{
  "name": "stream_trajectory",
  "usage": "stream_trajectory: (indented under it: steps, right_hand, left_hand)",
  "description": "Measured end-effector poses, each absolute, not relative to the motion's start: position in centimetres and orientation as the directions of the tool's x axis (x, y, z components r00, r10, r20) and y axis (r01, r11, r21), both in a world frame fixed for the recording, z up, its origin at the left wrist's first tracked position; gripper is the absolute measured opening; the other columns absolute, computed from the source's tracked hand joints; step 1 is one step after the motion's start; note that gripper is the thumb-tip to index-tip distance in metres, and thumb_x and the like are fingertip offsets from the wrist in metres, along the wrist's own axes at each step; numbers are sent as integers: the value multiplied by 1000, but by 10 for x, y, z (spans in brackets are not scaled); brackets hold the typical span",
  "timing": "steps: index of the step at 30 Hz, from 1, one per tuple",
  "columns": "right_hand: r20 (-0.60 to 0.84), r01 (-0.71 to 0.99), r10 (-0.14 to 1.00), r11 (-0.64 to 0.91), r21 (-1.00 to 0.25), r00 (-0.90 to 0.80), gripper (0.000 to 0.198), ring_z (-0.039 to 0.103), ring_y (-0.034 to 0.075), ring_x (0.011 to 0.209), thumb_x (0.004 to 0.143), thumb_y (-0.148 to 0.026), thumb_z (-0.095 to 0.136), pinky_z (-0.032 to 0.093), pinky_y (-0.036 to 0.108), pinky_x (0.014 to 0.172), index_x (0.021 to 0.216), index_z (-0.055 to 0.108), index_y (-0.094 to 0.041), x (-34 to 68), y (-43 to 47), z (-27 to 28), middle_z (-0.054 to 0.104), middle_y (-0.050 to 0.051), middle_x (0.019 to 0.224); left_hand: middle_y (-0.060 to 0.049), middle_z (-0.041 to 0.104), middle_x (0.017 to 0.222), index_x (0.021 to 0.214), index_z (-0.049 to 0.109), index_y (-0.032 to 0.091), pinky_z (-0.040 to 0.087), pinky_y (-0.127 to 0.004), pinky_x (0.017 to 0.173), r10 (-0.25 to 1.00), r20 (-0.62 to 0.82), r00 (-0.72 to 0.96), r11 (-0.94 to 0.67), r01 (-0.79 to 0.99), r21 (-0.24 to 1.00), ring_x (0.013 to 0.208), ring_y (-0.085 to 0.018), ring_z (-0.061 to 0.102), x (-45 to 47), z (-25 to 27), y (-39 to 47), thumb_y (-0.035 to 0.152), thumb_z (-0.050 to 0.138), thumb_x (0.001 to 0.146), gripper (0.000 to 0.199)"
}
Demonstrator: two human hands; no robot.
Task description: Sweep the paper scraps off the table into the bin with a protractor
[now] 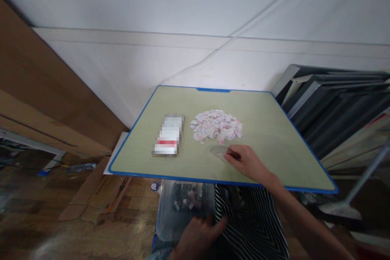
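My right hand (pixel 245 162) is closed around the dark reddish handle of a small tool, held low over the near part of the board. A see-through, fan-shaped part (pixel 217 152), blurred, spreads left from it; I cannot make out the tool's exact kind. Just beyond lies a heap of small torn paper pieces (pixel 216 125), white and pale pink. Down by my lap, my left hand (pixel 198 235) is in shadow beside a clear plastic bin (pixel 166 219), thumb apart from the fingers. Nothing shows in that hand. More paper scraps (pixel 190 201) lie inside the bin.
The pale green, blue-edged board (pixel 265 109) stands against a white wall. A pixelated rectangular object (pixel 169 135) lies on its left side. Grey panels (pixel 338 101) lean at the right, near a dustpan-like object (pixel 341 210). Flattened cardboard (pixel 94 199) is on the wooden floor at left.
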State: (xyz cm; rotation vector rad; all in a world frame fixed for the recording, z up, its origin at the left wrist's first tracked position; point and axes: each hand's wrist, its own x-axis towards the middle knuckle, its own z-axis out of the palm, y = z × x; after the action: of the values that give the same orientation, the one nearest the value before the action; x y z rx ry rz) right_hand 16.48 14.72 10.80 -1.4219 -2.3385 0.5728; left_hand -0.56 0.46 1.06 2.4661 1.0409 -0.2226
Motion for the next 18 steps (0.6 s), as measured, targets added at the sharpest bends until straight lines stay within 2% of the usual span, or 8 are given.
stream_trajectory:
  steps: [4, 10, 14, 18]
  right_hand:
    - [-14, 771, 880, 409, -488, -475, 22, 44, 11, 51, 80, -24, 47, 30, 22, 50, 60, 50, -16, 190, 135, 109, 50, -1, 54]
    - [2, 754, 875, 418, -507, -484, 18, 47, 12, 57, 79, -21, 49, 33, 23, 55, 63, 50, -16, 171, 117, 100, 54, 1, 59]
    - [-3, 699, 825, 477, -533, -565, 13, 47, 12, 58, 78, -17, 50, 32, 23, 56, 64, 51, -15, 142, 115, 102, 56, 2, 63]
    - [32, 634, 748, 584, -507, -663, 13, 47, 11, 60, 79, -18, 50, 32, 23, 57, 66, 51, -15, 125, 112, 106, 56, 2, 67]
  left_hand:
    - [-12, 60, 98, 131, 24, 22, 51, -32, 63, 618, -355, 702, -625, 712, 321, 79, -23, 62, -4, 14, 6, 11, 44, 82, 54]
    - [-11, 60, 99, 131, 23, 22, 50, -31, 66, 626, -339, 702, -617, 712, 335, 82, -23, 61, -5, 13, 4, 13, 47, 81, 56]
    - [-12, 59, 102, 130, 25, 22, 50, -33, 67, 637, -315, 704, -613, 710, 348, 83, -24, 60, -6, 12, 3, 11, 47, 81, 55]
    - [-14, 58, 104, 131, 23, 22, 50, -35, 65, 625, -346, 700, -609, 714, 346, 83, -25, 61, -5, 14, 5, 12, 47, 81, 57]
